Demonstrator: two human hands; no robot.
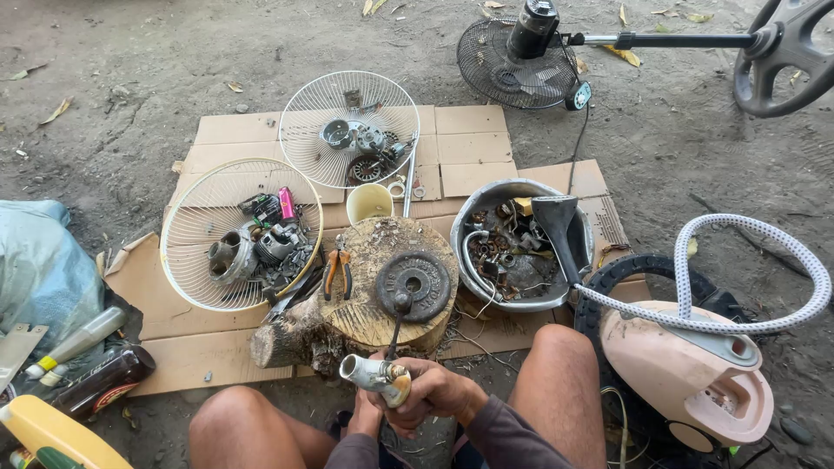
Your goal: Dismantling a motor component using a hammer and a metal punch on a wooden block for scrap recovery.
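Both hands, right hand (434,393) over left hand (365,415), grip clamped together on a small whitish metal fitting (375,376), held low between the knees just before the wood stump (382,295), whose iron weight plate (414,284) seemingly serves as anvil, pliers (337,271) beside.

The person wears dark grey long sleeves (499,434) reaching the wrists, with 2 bare knees showing.

White fan grilles (239,233), pink steamer (686,365)
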